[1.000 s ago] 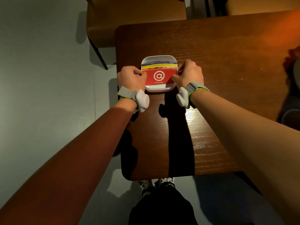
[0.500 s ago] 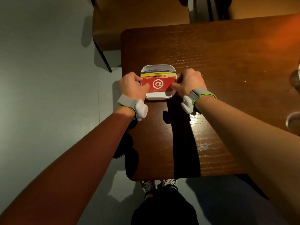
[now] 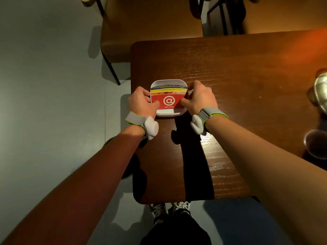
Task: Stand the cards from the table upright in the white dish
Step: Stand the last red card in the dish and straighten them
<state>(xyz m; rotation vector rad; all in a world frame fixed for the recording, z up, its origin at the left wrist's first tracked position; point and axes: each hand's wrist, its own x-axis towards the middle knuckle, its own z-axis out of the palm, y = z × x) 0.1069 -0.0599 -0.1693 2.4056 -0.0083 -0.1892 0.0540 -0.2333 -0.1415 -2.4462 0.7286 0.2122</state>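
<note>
A square white dish (image 3: pixel 168 114) sits near the left edge of the dark wooden table (image 3: pixel 230 71). A stack of cards (image 3: pixel 169 101) stands in it, leaning back; the front card is red with a white @ sign, and yellow and blue card edges show behind it. My left hand (image 3: pixel 141 101) pinches the stack's left side, thumb on the red face. My right hand (image 3: pixel 200 99) pinches its right side the same way. Both wrists wear grey bands with white modules.
A brown chair (image 3: pixel 150 23) stands beyond the table's far left corner. At the right edge are a shiny metal object (image 3: pixel 321 91) and a dark glass (image 3: pixel 315 144). My shoes (image 3: pixel 169 209) show below the table's near edge.
The hands keep the same grip on the card stack in the dish. The camera has tilted, so the table, dish and hands sit lower in view and objects at the right edge appear.
</note>
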